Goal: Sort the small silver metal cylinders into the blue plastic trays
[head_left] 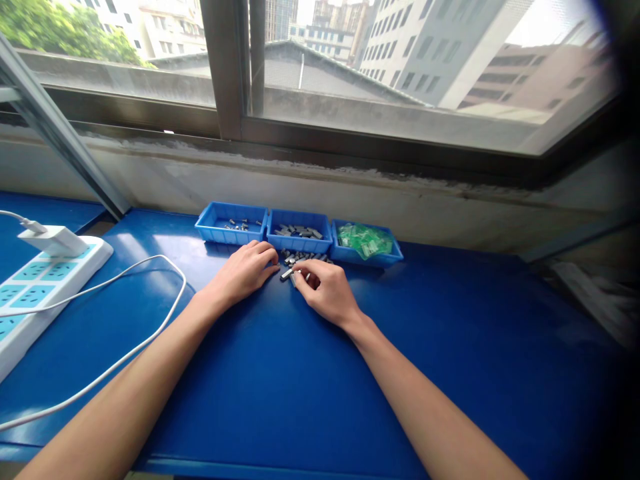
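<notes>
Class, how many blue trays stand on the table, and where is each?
3, in a row: left tray, nearest the power strip; middle tray, behind the loose metal pieces; right tray, holding green packets.

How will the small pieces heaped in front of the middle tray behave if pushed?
The small pieces look stiff, probably metal given their shine. They may slide easily on the glossy tabletop and, heaped together, likely shift one another.

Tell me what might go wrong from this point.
Small metal parts lie loose on the blue table between the left hand and right hand, so a brush could scatter some.

The middle bin beside them holds similar-looking pieces; the two lots might get mixed.

The white cable loops close to the left forearm and could snag.
</notes>
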Tool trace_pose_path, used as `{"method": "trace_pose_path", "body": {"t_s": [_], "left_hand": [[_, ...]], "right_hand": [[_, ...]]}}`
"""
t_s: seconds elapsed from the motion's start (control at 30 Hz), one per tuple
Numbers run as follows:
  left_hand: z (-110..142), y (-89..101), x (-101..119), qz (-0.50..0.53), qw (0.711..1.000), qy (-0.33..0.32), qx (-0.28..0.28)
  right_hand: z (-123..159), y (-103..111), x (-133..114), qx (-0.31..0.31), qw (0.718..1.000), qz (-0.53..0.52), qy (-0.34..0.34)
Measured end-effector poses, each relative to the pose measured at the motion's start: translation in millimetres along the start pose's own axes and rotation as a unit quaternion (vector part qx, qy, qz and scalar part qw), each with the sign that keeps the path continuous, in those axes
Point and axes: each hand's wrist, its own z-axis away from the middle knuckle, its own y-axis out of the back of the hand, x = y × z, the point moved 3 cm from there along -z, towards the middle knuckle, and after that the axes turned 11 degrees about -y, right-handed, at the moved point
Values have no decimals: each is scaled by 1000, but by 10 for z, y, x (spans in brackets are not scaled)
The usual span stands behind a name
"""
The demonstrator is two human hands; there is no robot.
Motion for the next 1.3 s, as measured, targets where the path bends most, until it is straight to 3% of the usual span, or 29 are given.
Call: {"method": "trace_pose_path", "body": {"t_s": [0.13, 0.23, 0.3, 0.4, 0.5, 0.6, 0.7, 0.8, 0.97, 1.07, 1.2, 1.3], "left_hand": [[-4, 20, -26, 14, 1000, -12, 22], [-9, 82, -37, 50, 995, -2, 82], [-14, 126, -33, 122, 983, 41, 132], [-28, 134, -1, 313, 927, 121, 167], [-43, 81, 48, 494, 841, 167, 142], [-39, 19, 63, 600, 770, 186, 114], [-18, -34, 53, 654, 724, 205, 79], [0, -44, 46, 672, 705, 215, 64], [-4, -29, 25, 648, 723, 227, 72], [-15, 49, -66, 566, 776, 229, 156], [69, 343, -258, 266, 875, 213, 343], [178, 515, -378, 30, 905, 210, 368]], "right_hand": [[-5, -7, 1, -1, 1000, -3, 1], [-6, -9, 2, -1, 1000, -4, 2], [-6, -7, 4, -1, 1000, -5, 1], [-4, -4, 5, -2, 1000, -9, 1], [-3, -7, 5, -4, 1000, -6, 1], [-4, -8, 6, -4, 1000, 0, 0], [-4, -4, 3, -6, 1000, 3, 5], [-3, 1, 2, -7, 1000, 1, 8], [-3, -3, 15, -10, 1000, -2, 6], [-5, -7, 19, -10, 1000, -4, 1], [-7, -4, 10, -9, 1000, -6, -5], [-5, -4, 1, -13, 1000, -9, -7]]}}
